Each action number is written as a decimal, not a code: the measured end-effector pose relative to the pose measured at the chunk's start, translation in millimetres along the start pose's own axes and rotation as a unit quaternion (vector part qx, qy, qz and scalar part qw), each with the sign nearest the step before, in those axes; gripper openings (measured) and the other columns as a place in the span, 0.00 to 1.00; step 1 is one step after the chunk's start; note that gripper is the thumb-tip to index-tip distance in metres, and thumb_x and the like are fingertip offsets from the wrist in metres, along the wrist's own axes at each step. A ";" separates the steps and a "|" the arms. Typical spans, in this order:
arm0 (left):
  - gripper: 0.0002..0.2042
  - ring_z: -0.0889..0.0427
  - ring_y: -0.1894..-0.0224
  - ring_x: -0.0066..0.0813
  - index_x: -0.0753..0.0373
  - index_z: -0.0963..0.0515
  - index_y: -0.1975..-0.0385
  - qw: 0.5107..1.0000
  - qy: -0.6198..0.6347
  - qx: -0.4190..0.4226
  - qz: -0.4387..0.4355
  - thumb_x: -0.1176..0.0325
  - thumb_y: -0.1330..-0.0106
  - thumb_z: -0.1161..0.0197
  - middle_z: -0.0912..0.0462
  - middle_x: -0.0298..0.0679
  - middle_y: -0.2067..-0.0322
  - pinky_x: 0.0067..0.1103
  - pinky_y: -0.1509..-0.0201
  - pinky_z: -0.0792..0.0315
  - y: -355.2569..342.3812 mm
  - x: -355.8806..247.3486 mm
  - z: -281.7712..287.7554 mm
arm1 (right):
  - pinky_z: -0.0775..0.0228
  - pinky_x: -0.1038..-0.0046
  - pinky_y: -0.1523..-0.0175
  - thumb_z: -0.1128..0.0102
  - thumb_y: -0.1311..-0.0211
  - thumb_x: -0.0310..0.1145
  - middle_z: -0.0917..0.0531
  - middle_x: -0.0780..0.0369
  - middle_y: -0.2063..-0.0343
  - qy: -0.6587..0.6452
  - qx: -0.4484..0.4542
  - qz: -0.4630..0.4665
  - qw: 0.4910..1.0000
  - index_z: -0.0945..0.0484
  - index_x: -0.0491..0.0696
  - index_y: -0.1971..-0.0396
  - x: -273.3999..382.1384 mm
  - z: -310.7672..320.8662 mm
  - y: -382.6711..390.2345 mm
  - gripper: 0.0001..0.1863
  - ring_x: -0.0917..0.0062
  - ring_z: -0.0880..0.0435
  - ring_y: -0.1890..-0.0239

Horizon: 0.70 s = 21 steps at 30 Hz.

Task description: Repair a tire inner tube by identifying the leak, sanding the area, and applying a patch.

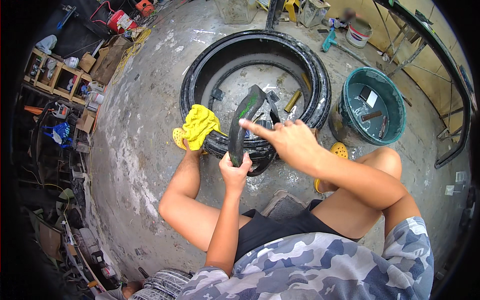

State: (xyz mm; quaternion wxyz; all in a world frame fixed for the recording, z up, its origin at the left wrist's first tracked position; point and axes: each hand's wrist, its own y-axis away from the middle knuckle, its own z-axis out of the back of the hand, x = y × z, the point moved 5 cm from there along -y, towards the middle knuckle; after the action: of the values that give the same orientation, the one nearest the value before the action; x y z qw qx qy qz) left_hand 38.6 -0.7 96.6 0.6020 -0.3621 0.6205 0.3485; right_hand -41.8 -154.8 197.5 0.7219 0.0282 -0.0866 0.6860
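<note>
A black inner tube (237, 137) stands up in a bent loop in front of me, with a bright green smear (248, 105) on its upper part. My left hand (233, 175) grips its lower end, fingers wrapped round and thumb on the side. From the right, my right hand (296, 145) reaches across with the index finger stretched out, its tip touching the tube below the smear; the other fingers are partly bent and hold nothing visible. Behind the tube a large black tire (192, 80) lies flat on the floor. Over its near left edge, by my leg, hangs a yellow cloth (200, 125).
Inside the tire ring lie a brass-coloured cylinder (293, 101) and small dark pieces. At right stands a teal tub (344, 112) holding a few small items. Beyond it are a turquoise brush (329, 41) and a white pail (358, 37). Cluttered wooden shelves (62, 75) line the left.
</note>
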 end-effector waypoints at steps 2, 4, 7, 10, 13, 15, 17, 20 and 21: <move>0.06 0.26 0.84 0.15 0.65 0.26 0.76 1.000 0.001 -0.002 0.001 0.78 0.40 0.37 0.24 0.31 0.83 0.16 0.79 0.31 0.9 -0.6 0.4 | 0.24 0.63 0.66 0.46 0.42 0.25 0.17 0.55 0.74 -0.017 0.036 -0.064 0.997 0.54 0.72 0.27 -18.6 1.1 -7.0 0.46 0.62 0.15 0.71; 0.06 0.26 0.84 0.15 0.66 0.26 0.76 1.000 0.003 -0.003 0.002 0.78 0.40 0.37 0.24 0.31 0.83 0.16 0.80 0.31 1.8 -1.0 -0.3 | 0.24 0.60 0.67 0.47 0.45 0.23 0.17 0.54 0.77 -0.030 0.013 -0.078 0.996 0.54 0.71 0.27 -35.5 -9.7 -11.3 0.47 0.60 0.15 0.72; 0.05 0.26 0.84 0.15 0.66 0.25 0.75 1.000 -0.005 0.005 -0.013 0.78 0.40 0.36 0.24 0.30 0.83 0.16 0.80 0.32 2.8 -2.5 -1.7 | 0.23 0.61 0.74 0.48 0.42 0.26 0.18 0.56 0.82 -0.015 -0.023 -0.074 0.997 0.53 0.70 0.27 -45.2 -11.7 -11.8 0.44 0.61 0.16 0.80; 0.05 0.27 0.84 0.14 0.66 0.25 0.75 1.000 -0.015 0.011 -0.007 0.77 0.39 0.36 0.23 0.30 0.82 0.15 0.80 0.33 2.5 -2.8 3.1 | 0.22 0.60 0.71 0.47 0.42 0.26 0.17 0.56 0.81 -0.062 -0.015 -0.054 0.996 0.52 0.70 0.27 -29.4 -11.9 -4.7 0.44 0.61 0.15 0.77; 0.04 0.27 0.83 0.13 0.65 0.23 0.75 0.999 -0.027 0.022 0.016 0.76 0.42 0.35 0.24 0.29 0.83 0.14 0.80 0.34 2.2 -10.4 10.7 | 0.23 0.62 0.66 0.45 0.46 0.24 0.18 0.57 0.77 -0.059 0.021 0.010 0.998 0.52 0.70 0.27 1.7 2.1 8.3 0.47 0.62 0.15 0.72; 0.03 0.28 0.84 0.13 0.65 0.23 0.76 0.997 -0.056 0.042 0.018 0.76 0.44 0.35 0.24 0.28 0.83 0.15 0.80 0.34 -0.2 -18.4 15.6 | 0.24 0.64 0.66 0.45 0.43 0.26 0.17 0.57 0.75 -0.078 0.031 0.033 0.996 0.50 0.71 0.28 12.4 0.3 16.2 0.44 0.64 0.15 0.71; 0.04 0.27 0.83 0.15 0.65 0.22 0.75 0.988 -0.109 0.099 0.036 0.75 0.51 0.35 0.23 0.31 0.83 0.17 0.77 0.34 -2.8 -29.3 22.6 | 0.24 0.65 0.67 0.46 0.42 0.26 0.17 0.57 0.75 -0.073 0.041 0.045 0.995 0.50 0.71 0.28 14.8 7.7 19.5 0.44 0.64 0.15 0.71; 0.09 0.26 0.78 0.21 0.67 0.21 0.71 0.969 -0.184 0.164 -0.030 0.73 0.53 0.34 0.23 0.35 0.81 0.20 0.70 0.31 -13.7 -32.1 39.7 | 0.23 0.63 0.66 0.47 0.42 0.25 0.17 0.56 0.75 -0.087 0.065 0.055 0.993 0.50 0.73 0.28 8.0 11.8 20.9 0.44 0.63 0.15 0.71; 0.14 0.25 0.72 0.28 0.67 0.21 0.66 0.962 -0.215 0.166 -0.028 0.72 0.55 0.32 0.22 0.38 0.78 0.23 0.63 0.30 -15.9 -32.2 44.8 | 0.22 0.63 0.66 0.48 0.42 0.24 0.17 0.56 0.75 -0.096 0.082 0.058 0.990 0.50 0.74 0.28 6.2 12.4 20.1 0.44 0.62 0.15 0.72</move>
State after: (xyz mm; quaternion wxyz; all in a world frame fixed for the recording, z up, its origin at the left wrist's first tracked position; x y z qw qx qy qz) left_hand 75.0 31.3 127.3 0.7824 -0.1912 0.5151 0.2933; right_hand -62.6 -149.4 209.1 0.6645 0.1477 -0.1004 0.7256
